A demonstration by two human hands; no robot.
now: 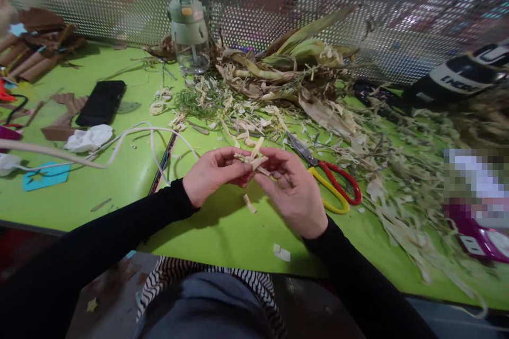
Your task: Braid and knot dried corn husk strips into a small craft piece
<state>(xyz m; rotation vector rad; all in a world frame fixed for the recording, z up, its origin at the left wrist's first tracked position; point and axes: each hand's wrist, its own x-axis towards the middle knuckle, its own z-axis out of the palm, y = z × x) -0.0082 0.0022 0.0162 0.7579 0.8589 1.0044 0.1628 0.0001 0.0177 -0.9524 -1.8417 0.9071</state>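
Note:
Pale strips of dried corn husk (pixel 258 160), folded into a small knotted piece, are pinched between my two hands over the green table. My left hand (pixel 217 174) grips it from the left with thumb and fingers together. From the other side my right hand (pixel 292 188) holds the piece with thumb and fingertips. A short cut husk strip (pixel 249 204) lies on the table just below. Scissors with one red and one yellow handle (pixel 334 183) rest beside my right hand, blades partly apart. The undersides of the fingers are hidden.
Heaped husks (pixel 286 71) and shredded scraps spread behind and to the right on the green table (pixel 222 228). A water bottle (pixel 190 37), a phone (pixel 101 102), white cables (pixel 135 130), crumpled tissue (pixel 89 137) and a dark bottle (pixel 449 77) stand or lie around.

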